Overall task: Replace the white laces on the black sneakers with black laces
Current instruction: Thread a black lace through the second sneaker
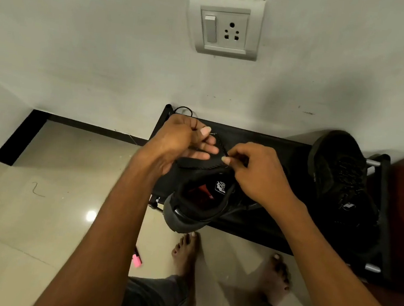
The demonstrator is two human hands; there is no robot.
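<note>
**Lacing in progress: sneaker, frame centre**

Sneaker (198,202) on rack (266,144), heel overhanging for access. Left hand (182,138) grip curled round black lace (218,142), keeping it taut; right hand (254,170) pinches lace near eyelets. Second sneaker (342,182) at right, laced black. Socket (227,28) above; pink item (137,260) on floor.

A home, likely a hallway corner: glossy cream floor tiles (40,210) with black skirting (94,126), a plain white plastered wall (83,40) bearing a grey switch-and-socket plate (224,28), a low black metal-framed shoe rack (271,145), and bare feet (186,253).
</note>
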